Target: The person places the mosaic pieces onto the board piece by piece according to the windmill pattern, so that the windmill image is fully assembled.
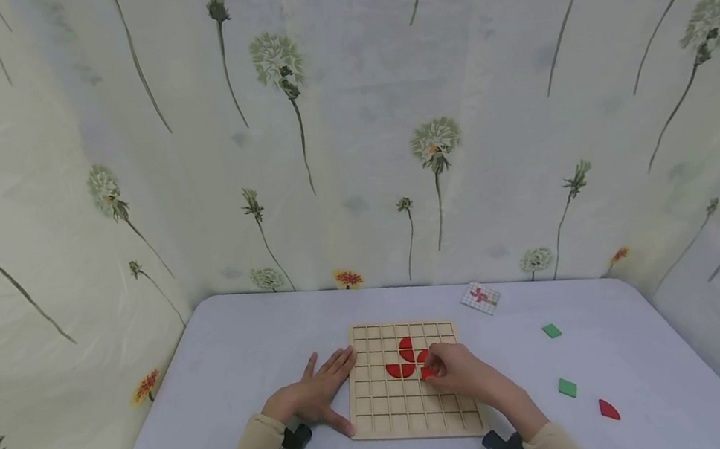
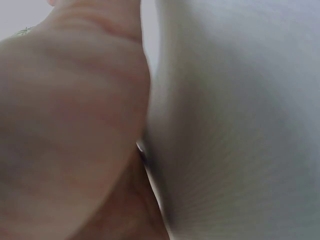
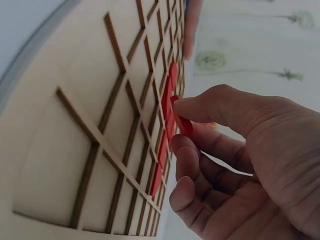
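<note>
A square wooden grid board (image 1: 385, 425) lies on the table, with several red quarter-round tiles (image 1: 401, 371) set in cells around its middle. Between thumb and forefinger my right hand (image 1: 462, 371) pinches another red tile (image 3: 184, 122), tipped on edge close over the grid. That hand's other fingers are loosely bent, as the right wrist view shows. My left hand (image 1: 316, 394) rests flat with spread fingers along the board's left edge, fingertips at the upper side and thumb at the lower corner. In the left wrist view, skin and pale cloth fill the picture.
Two green diamond-like tiles (image 1: 551, 330) and a loose red quarter-round tile (image 1: 609, 409) lie on the table right of the board. Behind the board is a small printed card (image 1: 481, 298) with a red pattern. A flower-printed curtain (image 1: 350, 143) hangs around the white table (image 1: 264, 319).
</note>
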Tool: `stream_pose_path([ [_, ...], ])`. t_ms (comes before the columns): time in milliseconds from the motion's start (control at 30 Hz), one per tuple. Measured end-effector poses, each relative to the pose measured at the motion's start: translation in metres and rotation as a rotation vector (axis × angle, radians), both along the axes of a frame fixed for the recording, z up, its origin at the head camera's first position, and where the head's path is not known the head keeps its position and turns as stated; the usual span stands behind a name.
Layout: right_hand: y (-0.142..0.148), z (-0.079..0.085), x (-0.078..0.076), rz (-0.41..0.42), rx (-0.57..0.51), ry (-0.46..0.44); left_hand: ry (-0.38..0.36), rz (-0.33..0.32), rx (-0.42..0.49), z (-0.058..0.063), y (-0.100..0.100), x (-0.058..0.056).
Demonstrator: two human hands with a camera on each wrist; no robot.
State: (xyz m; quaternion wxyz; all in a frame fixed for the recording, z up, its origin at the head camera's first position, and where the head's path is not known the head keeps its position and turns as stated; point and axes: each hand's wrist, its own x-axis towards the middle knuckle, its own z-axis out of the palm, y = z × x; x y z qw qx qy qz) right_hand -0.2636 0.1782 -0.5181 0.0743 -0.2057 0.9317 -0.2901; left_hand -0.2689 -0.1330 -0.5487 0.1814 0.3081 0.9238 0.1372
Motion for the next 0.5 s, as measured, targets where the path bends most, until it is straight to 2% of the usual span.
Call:
stream_pose_path([
  [167, -0.003, -0.01, -0.001, 0.013, 0.036, 0.0, -0.003, -0.001, 0.001, 0.001, 0.0, 0.0],
  [500, -0.002, -0.015, -0.003, -0.011, 0.02, 0.018, -0.002, 0.01, -0.008, -0.001, 0.001, 0.0],
])
